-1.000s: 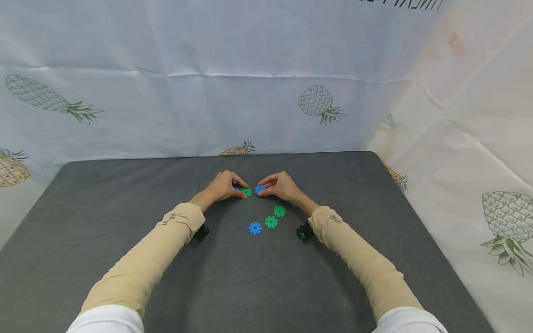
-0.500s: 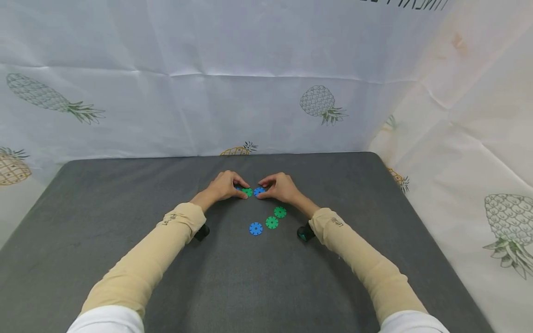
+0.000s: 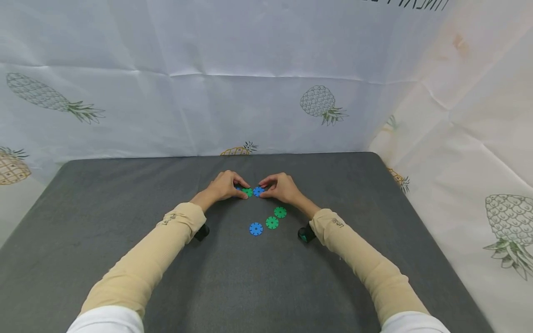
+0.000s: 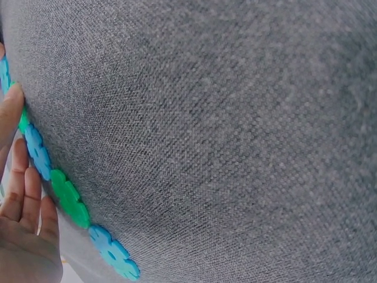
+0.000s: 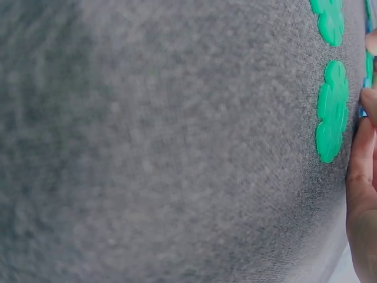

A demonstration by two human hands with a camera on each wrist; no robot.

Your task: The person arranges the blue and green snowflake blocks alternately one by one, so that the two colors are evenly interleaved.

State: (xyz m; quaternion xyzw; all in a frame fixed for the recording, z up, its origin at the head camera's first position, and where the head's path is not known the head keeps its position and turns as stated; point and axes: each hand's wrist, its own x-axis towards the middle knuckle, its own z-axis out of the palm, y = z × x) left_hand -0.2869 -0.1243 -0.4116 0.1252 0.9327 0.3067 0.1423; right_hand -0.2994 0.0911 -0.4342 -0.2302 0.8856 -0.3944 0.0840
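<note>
In the head view, my left hand pinches a green notched plastic disc between thumb and fingers. Facing it, my right hand has thumb and forefinger at the edges of a blue disc, which sits right at the green one's edge. The left wrist view shows these as part of a row of alternating colours, running on through a blue disc, a green disc and a blue disc at the end. My left hand hides most of that row in the head view.
Nearer me on the grey cloth-covered table lie a loose blue disc and two green ones, the closer green disc beside it and the farther green disc. A pineapple-print curtain hangs behind the table.
My right hand has brought the blue disc leftward, closing the gap to the green one, and its thumb has shifted slightly right. My left hand stays in place.
</note>
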